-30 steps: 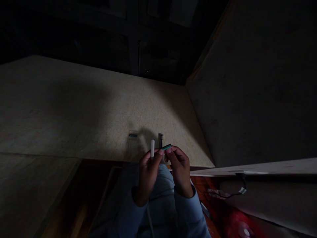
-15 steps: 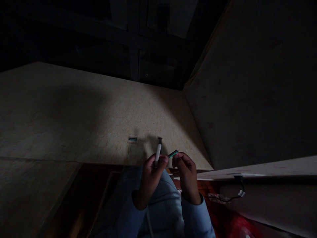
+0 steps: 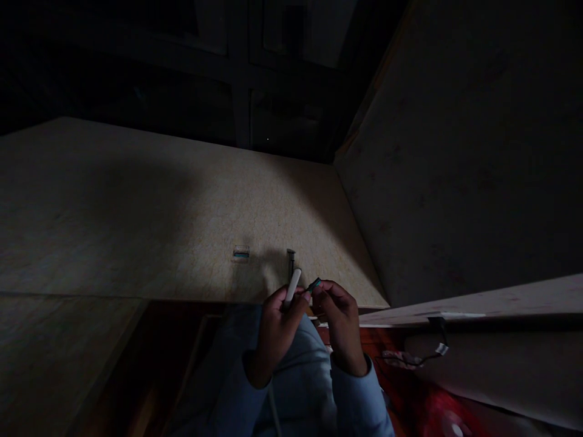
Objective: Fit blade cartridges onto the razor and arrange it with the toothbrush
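Observation:
My left hand [image 3: 277, 325] is closed round a white razor handle [image 3: 292, 287] that points up and away from me. My right hand [image 3: 337, 318] pinches a small green and dark razor cartridge [image 3: 314, 284] right beside the handle's upper part. Both hands hover just above the near edge of a pale wooden board [image 3: 182, 206]. On the board lie a second small cartridge in a clear holder [image 3: 241, 253] and a dark slim piece [image 3: 290, 259] just beyond my hands.
The scene is very dim. A large pale panel [image 3: 455, 152] rises on the right, and another board [image 3: 478, 306] juts in at the lower right with a cable [image 3: 428, 355] beneath it. Dark wooden floor lies at the lower left, red fabric at the lower right.
The white handle has tilted to the right. My right hand has brought the cartridge back in close to the handle after holding it slightly apart half a second ago.

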Action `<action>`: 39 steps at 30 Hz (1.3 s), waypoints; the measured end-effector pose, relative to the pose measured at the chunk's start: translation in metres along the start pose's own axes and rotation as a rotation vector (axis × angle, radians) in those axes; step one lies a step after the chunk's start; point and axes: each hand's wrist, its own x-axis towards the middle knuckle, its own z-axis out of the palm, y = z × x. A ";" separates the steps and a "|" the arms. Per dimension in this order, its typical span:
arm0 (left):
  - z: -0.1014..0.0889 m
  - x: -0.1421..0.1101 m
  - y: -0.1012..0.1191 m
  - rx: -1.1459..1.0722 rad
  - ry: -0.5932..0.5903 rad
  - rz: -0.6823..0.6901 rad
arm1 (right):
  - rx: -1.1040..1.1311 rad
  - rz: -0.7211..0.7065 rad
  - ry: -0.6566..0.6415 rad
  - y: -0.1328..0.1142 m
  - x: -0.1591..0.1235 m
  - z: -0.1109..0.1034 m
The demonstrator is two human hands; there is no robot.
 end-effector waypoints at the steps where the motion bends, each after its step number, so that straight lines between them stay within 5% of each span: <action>1: 0.000 0.000 0.000 0.001 -0.002 -0.003 | -0.001 0.004 0.000 -0.001 0.000 0.000; 21: 0.005 0.000 -0.005 0.016 -0.054 -0.037 | -0.099 -0.008 0.051 -0.006 0.005 -0.012; 27: -0.004 0.004 -0.008 0.043 -0.048 -0.007 | -0.318 0.080 0.097 0.009 0.029 -0.079; 32: -0.012 0.010 -0.014 0.063 -0.037 0.017 | -0.936 0.113 0.061 0.008 0.068 -0.149; 34: -0.013 0.012 -0.014 0.066 -0.021 0.028 | -1.150 0.157 -0.003 0.004 0.084 -0.161; 39: -0.015 0.013 -0.016 0.141 -0.010 0.078 | -1.291 0.169 -0.014 0.000 0.111 -0.160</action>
